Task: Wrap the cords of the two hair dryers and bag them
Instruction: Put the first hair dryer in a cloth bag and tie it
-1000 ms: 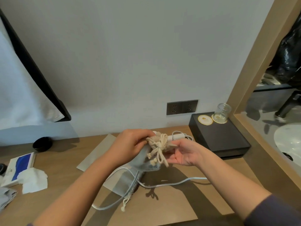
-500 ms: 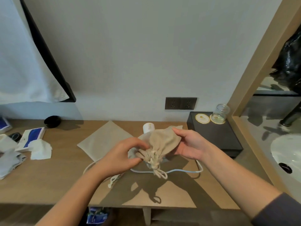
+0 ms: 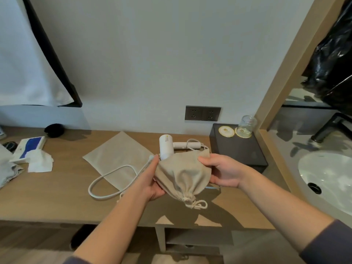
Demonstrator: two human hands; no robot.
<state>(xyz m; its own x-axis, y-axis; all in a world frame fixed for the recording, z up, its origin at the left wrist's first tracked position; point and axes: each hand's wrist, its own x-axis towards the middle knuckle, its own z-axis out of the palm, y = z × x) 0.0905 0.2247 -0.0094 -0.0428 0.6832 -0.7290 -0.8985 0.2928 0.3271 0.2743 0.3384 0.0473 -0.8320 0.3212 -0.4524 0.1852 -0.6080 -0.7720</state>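
We cradle the tied bag (image 3: 182,174), left hand (image 3: 152,181) cupping its side, right hand (image 3: 222,172) gripping the far end, to set it down; the other hair dryer (image 3: 165,147) waits, its cord (image 3: 90,188) loose.

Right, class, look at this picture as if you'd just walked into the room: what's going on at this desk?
A person holds a bulging beige drawstring bag in both hands, the left hand beneath it and the right hand gripping its far end. Its mouth is tied shut, and the contents are hidden. Behind it a white hair dryer lies on the wooden desk, its cord trailing in a loose loop over a flat empty bag. That one is not yet bagged.
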